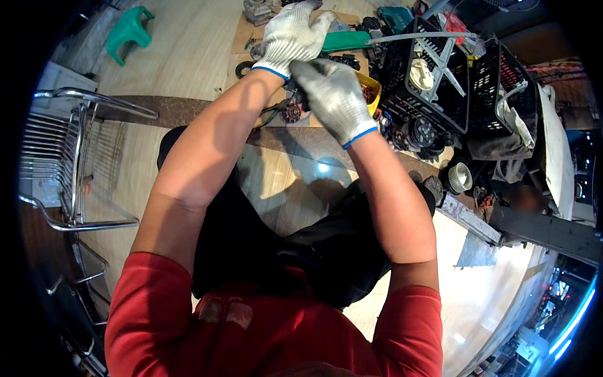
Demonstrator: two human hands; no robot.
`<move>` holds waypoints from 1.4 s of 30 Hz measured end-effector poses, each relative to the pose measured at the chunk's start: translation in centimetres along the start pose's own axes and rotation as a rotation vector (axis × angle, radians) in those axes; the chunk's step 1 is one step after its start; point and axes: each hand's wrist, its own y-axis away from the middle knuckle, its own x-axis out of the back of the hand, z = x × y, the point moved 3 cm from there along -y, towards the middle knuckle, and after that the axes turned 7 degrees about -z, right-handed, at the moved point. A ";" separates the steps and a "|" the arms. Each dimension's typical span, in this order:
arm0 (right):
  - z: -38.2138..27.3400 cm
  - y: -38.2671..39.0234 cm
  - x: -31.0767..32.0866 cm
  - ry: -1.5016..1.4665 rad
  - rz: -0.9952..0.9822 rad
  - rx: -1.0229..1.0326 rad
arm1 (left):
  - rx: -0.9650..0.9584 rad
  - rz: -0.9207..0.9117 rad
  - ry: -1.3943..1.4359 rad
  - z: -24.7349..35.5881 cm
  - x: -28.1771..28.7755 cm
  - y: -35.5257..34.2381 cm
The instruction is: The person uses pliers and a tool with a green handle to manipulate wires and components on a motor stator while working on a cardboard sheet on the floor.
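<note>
A pale tiled floor [182,56] spreads beneath the whole frame. Both forearms rise from the lower edge: the left forearm [217,138] slants up and rightward to the top centre, the right forearm [396,195] leans up and leftward, its elbow near the centre right. A metal chair [80,157] fills the left edge; a black crate [392,88] and a second crate [483,100] stand at the upper right. A green stool [129,34] sits at the upper left.

The gloved hands meet at the top centre. The left hand [292,38] is higher, back showing, thumb stretched out to the right, holding nothing visible. The right hand [339,100] lies lower and to the right, its fingers pointing up-left and reaching the blue-edged cuff [271,70] of the left white glove; whether they pinch it, I cannot tell.

Beyond them lie a green strip [345,41], a yellow container [375,94] and, centre right, a ribbed white wheel [460,178].
</note>
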 end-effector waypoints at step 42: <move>8.0 -5.4 7.6 -1.161 0.758 -0.038 | 0.539 -1.144 0.640 5.0 -1.4 3.1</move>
